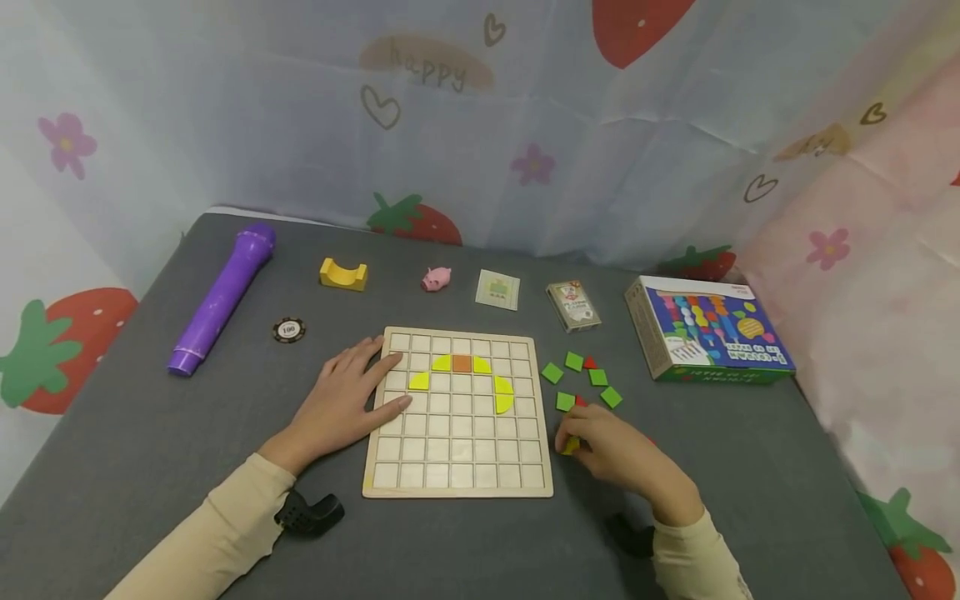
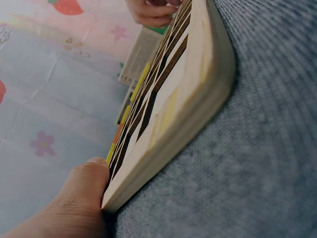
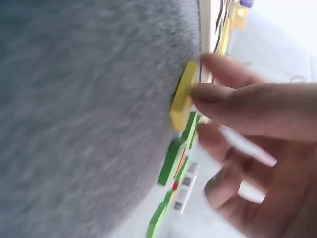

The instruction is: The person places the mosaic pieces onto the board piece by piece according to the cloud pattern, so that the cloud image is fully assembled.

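Note:
A square wooden grid board (image 1: pixel 460 476) lies before me, with several yellow quarter-round tiles (image 1: pixel 503 396) and one orange-brown square tile (image 1: pixel 462 364) set in its upper cells. My left hand (image 1: pixel 339 402) rests with spread fingers along the board's left edge; its thumb (image 2: pixel 88 179) touches the rim in the left wrist view. Just right of the board, my right hand (image 1: pixel 611 446) pinches a yellow tile (image 3: pixel 183 99) between thumb and finger, low over the cloth. Close beyond it lie several green square tiles (image 1: pixel 552 372) and some red tiles (image 1: pixel 590 362), partly hidden by the hand.
Behind the board stand a yellow arched block (image 1: pixel 343 276), a pink pig figure (image 1: pixel 436 279), a small card (image 1: pixel 497 290) and a card pack (image 1: pixel 573 306). A purple microphone (image 1: pixel 222 298) and a 100 chip (image 1: pixel 288 330) lie left; a game box (image 1: pixel 711 331) sits right.

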Available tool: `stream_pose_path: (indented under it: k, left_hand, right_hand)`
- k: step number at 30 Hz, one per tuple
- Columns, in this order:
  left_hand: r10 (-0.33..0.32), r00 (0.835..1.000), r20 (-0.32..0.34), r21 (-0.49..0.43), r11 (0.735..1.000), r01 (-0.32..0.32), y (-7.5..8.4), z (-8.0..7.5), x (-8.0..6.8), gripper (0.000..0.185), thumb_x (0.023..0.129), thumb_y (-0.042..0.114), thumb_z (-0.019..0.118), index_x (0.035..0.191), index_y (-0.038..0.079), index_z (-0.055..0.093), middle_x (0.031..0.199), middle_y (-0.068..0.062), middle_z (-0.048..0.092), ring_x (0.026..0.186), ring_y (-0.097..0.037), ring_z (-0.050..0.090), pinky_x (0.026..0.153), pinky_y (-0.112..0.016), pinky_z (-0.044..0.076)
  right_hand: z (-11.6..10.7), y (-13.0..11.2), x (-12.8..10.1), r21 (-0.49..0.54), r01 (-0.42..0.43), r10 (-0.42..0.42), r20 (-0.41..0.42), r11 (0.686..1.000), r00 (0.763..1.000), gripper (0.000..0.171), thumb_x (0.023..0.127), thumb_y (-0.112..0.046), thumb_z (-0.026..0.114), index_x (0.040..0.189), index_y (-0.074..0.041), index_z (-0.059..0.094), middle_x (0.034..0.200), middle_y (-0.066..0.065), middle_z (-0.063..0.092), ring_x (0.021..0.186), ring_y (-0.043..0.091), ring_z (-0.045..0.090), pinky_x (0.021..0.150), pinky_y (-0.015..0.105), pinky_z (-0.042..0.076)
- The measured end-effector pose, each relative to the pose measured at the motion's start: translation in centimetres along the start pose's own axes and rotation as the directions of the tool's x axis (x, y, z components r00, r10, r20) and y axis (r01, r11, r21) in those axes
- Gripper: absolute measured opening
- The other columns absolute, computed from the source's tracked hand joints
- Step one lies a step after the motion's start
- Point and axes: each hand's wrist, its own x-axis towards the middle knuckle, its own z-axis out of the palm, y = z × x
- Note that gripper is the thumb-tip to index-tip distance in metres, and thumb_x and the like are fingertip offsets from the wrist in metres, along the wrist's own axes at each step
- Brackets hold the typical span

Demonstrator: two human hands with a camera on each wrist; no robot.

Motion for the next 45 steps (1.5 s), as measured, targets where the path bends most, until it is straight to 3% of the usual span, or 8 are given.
stream_pose_path:
  k: [3, 6, 9, 12, 20, 29, 37, 45]
  left_hand:
    - [0.004, 1.0, -0.003, -0.001, 1.0, -0.004, 0.0, 0.0, 0.1, 0.07, 0.09, 0.058, 0.053, 0.145, 0.017, 0.042, 0.155, -0.015, 0.026, 0.144, -0.034, 0.022, 0.109, -0.058, 0.02]
    - [0.004, 1.0, -0.002, 0.001, 1.0, -0.004, 0.1, 0.0, 0.1, 0.07, 0.09, 0.058, 0.053, 0.145, 0.017, 0.042, 0.155, -0.015, 0.026, 0.144, -0.034, 0.021, 0.109, -0.058, 0.02]
    - [0.001, 1.0, -0.001, 0.001, 1.0, -0.001, 0.2, 0.0, 0.0, 0.07, 0.09, 0.058, 0.053, 0.145, 0.017, 0.043, 0.155, -0.015, 0.027, 0.144, -0.034, 0.022, 0.109, -0.058, 0.02]
    - [-0.001, 1.0, -0.001, 0.002, 1.0, 0.001, 0.2, 0.0, 0.0, 0.069, 0.09, 0.058, 0.054, 0.145, 0.016, 0.043, 0.155, -0.016, 0.027, 0.143, -0.035, 0.022, 0.108, -0.059, 0.02]
    - [-0.002, 1.0, -0.003, 0.001, 1.0, 0.002, 0.2, 0.1, 0.0, 0.07, 0.09, 0.058, 0.054, 0.145, 0.016, 0.043, 0.155, -0.015, 0.028, 0.143, -0.035, 0.022, 0.108, -0.059, 0.02]
    - [-0.004, 1.0, -0.008, 0.011, 1.0, 0.004, 0.3, 0.0, 0.0, 0.07, 0.09, 0.058, 0.054, 0.145, 0.016, 0.043, 0.154, -0.016, 0.028, 0.143, -0.035, 0.023, 0.108, -0.058, 0.021]
    - [0.002, 1.0, -0.011, 0.006, 1.0, -0.002, 0.4, 0.0, -0.1, 0.069, 0.09, 0.056, 0.055, 0.145, 0.015, 0.044, 0.153, -0.016, 0.03, 0.142, -0.035, 0.024, 0.108, -0.059, 0.022]
    - [0.026, 0.999, -0.03, 0.007, 1.0, -0.025, 0.2, -0.1, -0.2, 0.055, 0.097, 0.043, 0.051, 0.144, 0.015, 0.045, 0.152, -0.018, 0.031, 0.142, -0.035, 0.026, 0.109, -0.058, 0.022]
  right_hand:
    - [0.1, 0.0, -0.5, 0.032, -0.051, 0.052, -0.053, 0.998, 0.997, 0.019, 0.086, 0.005, 0.063, 0.088, -0.014, 0.067, 0.09, -0.005, 0.059, 0.084, 0.012, 0.055, 0.073, 0.031, 0.05]
    - [0.4, -0.4, -0.7, 0.052, -0.217, 0.22, -0.068, 0.975, 0.973, 0.005, 0.089, -0.008, 0.066, 0.091, -0.011, 0.063, 0.082, -0.004, 0.055, 0.07, 0.01, 0.052, 0.061, 0.029, 0.046]
    - [0.8, -0.9, -0.6, 0.043, -0.378, 0.379, -0.025, 0.925, 0.925, 0.02, 0.089, -0.025, 0.069, 0.094, -0.01, 0.058, 0.073, -0.002, 0.049, 0.06, 0.011, 0.045, 0.052, 0.027, 0.037]
    - [1.1, -1.3, -0.4, 0.039, -0.431, 0.431, 0.015, 0.901, 0.902, 0.027, 0.087, -0.03, 0.071, 0.094, -0.011, 0.054, 0.071, 0.0, 0.046, 0.058, 0.013, 0.043, 0.051, 0.027, 0.033]
    - [0.6, -1.6, -1.1, 0.056, -0.364, 0.362, 0.045, 0.93, 0.931, 0.03, 0.086, -0.012, 0.071, 0.112, -0.009, 0.057, 0.102, 0.003, 0.054, 0.08, 0.013, 0.054, 0.068, 0.032, 0.047]
    - [0.2, -1.6, -1.0, 0.024, -0.311, 0.311, 0.024, 0.95, 0.95, 0.022, 0.089, -0.01, 0.067, 0.108, -0.005, 0.057, 0.1, 0.005, 0.053, 0.072, 0.01, 0.05, 0.063, 0.027, 0.046]
    - [-1.0, -2.3, 1.0, -0.028, -0.104, 0.101, -0.08, 0.994, 0.992, 0.024, 0.088, -0.008, 0.067, 0.11, -0.004, 0.057, 0.103, 0.006, 0.053, 0.073, 0.009, 0.051, 0.063, 0.022, 0.048]
    - [-1.5, -5.2, 5.8, -0.07, 0.095, -0.099, -0.055, 0.993, 0.994, 0.03, 0.089, -0.013, 0.068, 0.116, -0.005, 0.059, 0.109, 0.006, 0.056, 0.067, 0.008, 0.052, 0.062, 0.02, 0.047]
